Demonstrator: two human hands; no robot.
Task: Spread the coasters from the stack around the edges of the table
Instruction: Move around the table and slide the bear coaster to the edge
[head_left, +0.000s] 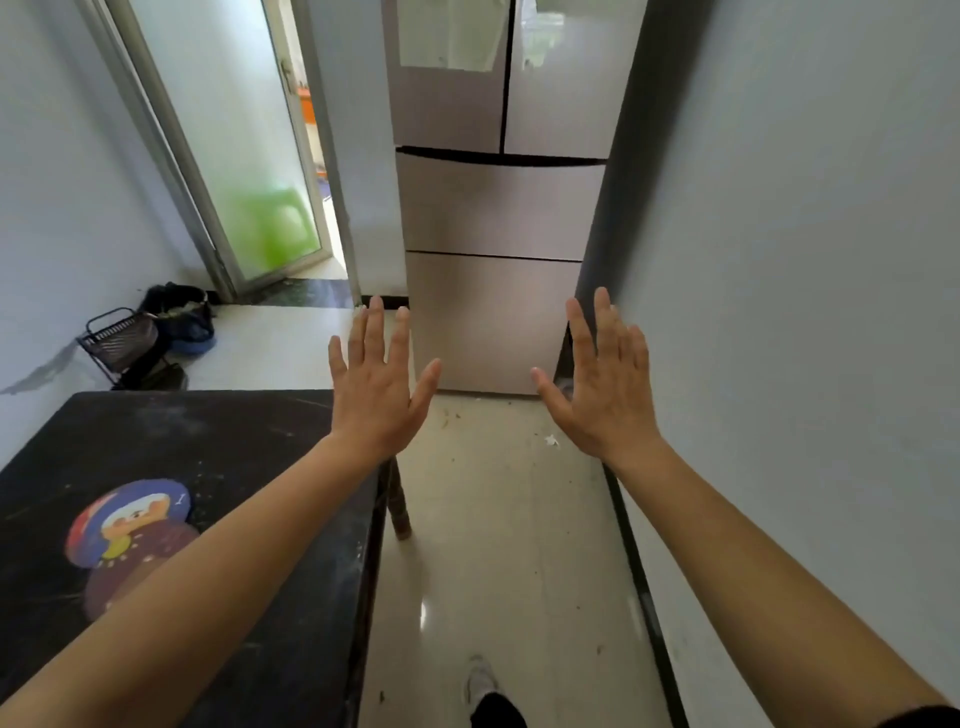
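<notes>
A stack of cartoon-printed coasters (130, 530) lies on the black table (218, 447) at the lower left; the top one is blue with a duck-like figure, and a maroon one shows beneath it. My left hand (376, 387) is stretched forward past the table's far right corner, fingers spread, holding nothing. My right hand (605, 387) is held out level with it over the floor, palm down, fingers apart, also holding nothing. My left forearm crosses over the table and hides part of the lower coaster.
A tall refrigerator (498, 208) stands straight ahead. A white wall (805, 312) runs along the right. A frosted glass door (234, 156) is at the back left, with a black wire basket (122, 340) and dark bags on the floor. A narrow tiled aisle (498, 545) runs beside the table.
</notes>
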